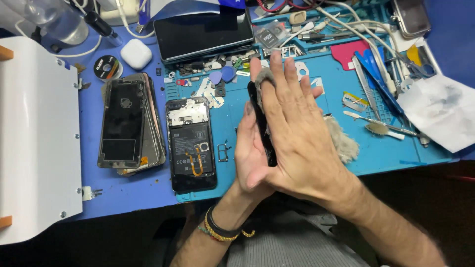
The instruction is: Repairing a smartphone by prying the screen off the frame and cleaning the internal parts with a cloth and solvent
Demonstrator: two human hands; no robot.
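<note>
Both hands sandwich a black panel [261, 126], mostly hiding it.

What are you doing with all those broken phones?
A person holds a thin black phone panel on edge between both hands. The left hand supports it from behind, and the right hand presses a grey cloth flat against it. An opened phone with its battery showing lies on the blue mat, beside a stack of phone panels.

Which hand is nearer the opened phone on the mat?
Left. The left hand sits just right of the opened phone, with a small gap. The right hand lies beyond it, farther right, pressing a black panel between both palms.
</note>
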